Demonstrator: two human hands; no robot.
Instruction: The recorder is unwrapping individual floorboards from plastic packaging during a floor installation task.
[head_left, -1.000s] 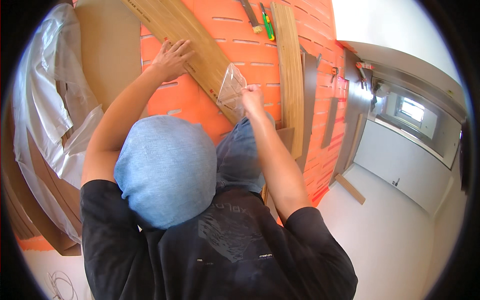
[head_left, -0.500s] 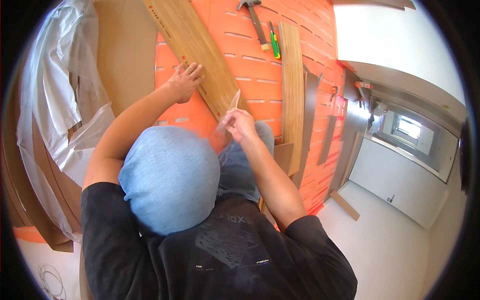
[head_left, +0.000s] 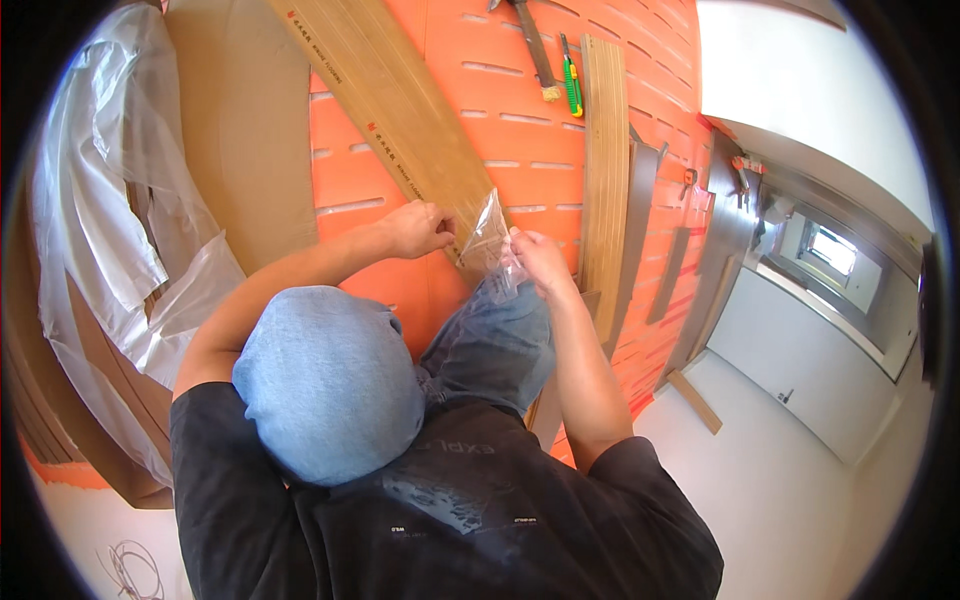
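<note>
A light-brown bundle of floorboards (head_left: pixel 400 100) lies slantwise on the orange underlay, its near end by my bent knee. Clear plastic film (head_left: pixel 487 240) stands crumpled at that near end. My right hand (head_left: pixel 538 262) pinches the film at its right side. My left hand (head_left: pixel 425 230) is curled closed at the left edge of the boards, close to the film; what its fingertips grip, if anything, I cannot make out.
Ahead lie a hammer (head_left: pixel 535 45) and a green utility knife (head_left: pixel 572 80). A second stack of boards (head_left: pixel 603 150) runs along the right. Loose plastic sheeting (head_left: pixel 110 180) drapes over cardboard (head_left: pixel 235 120) at left. A short board (head_left: pixel 695 402) lies on the pale floor.
My left hand has slid from lying spread on the boards toward their near end and closed. My right hand has moved slightly right and down, and the film now shows wider between both hands.
</note>
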